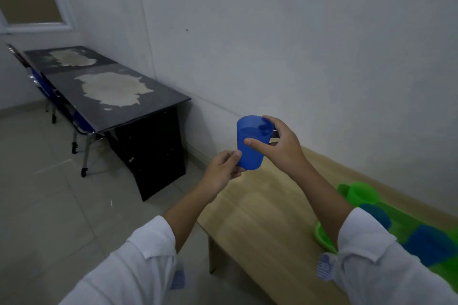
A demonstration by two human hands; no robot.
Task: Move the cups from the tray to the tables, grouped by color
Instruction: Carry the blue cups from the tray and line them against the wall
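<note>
Cups [431, 245], blue and green, sit in the green tray [322, 238] at the near right, on the wooden table [260, 218], partly hidden behind the right sleeve. Just beyond, above that table's far end, one blue cup [249, 153] is in the air, upright with a slight lean, held by both hands. The right hand [285, 148] wraps its upper half, with the thumb across the front wall and the fingers curled over the rim at the back, their tips showing dark through the plastic. The left hand [220, 171] pinches the bottom edge between thumb and curled fingers. The cup touches no table.

The step in hand looks like a carry towards a place to set the cup down, perhaps with a handover between hands. To do it well, one hand should take a full grip round the wall before the other lets go. The left pinch at the base alone seems too slight for a walk. Whether anything is in the cup cannot be told, so keeping it level is prudent.

Farther off to the left stands a black table [116, 96] with pale worn patches, and a second black table [67, 57] lies behind it. Chairs [81, 126] are tucked under them. No cups show on either, so this blue one would start its colour group there. Setting it well in from the edge leaves room for the rest.
</note>
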